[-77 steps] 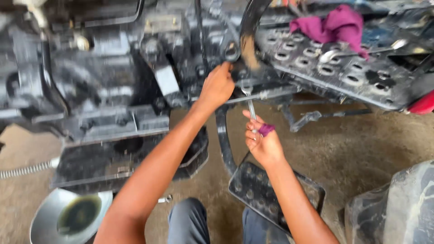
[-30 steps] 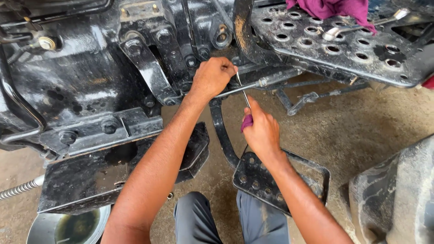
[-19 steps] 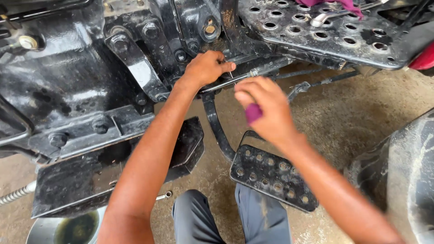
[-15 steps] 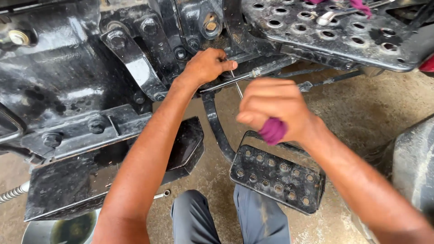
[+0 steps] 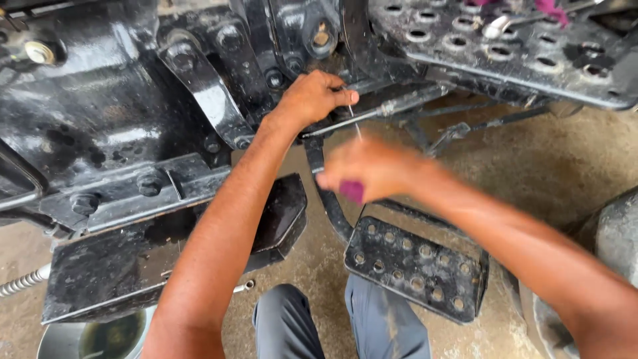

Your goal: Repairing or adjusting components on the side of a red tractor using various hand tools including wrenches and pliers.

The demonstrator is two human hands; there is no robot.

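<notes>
My left hand [image 5: 312, 98] reaches up and its fingers pinch something small against a metal rod [image 5: 379, 110] under a black, oily machine body [image 5: 100, 126]. My right hand [image 5: 375, 169], blurred, is closed around the purple handle of a screwdriver [image 5: 352, 189]. The thin metal shaft runs up from my right hand to the fingertips of my left. What the tip touches is hidden by my fingers.
A perforated black foot pedal [image 5: 415, 266] hangs below my right hand. A perforated step plate [image 5: 505, 53] with a wrench on it sits at the upper right. A metal bowl of dark oil [image 5: 100, 336] stands at the lower left, and my knees [image 5: 345, 326] are over the dirt floor.
The view has shifted closer and lower. My right hand with the screwdriver has moved left and toward me while my left hand stays on the rod.
</notes>
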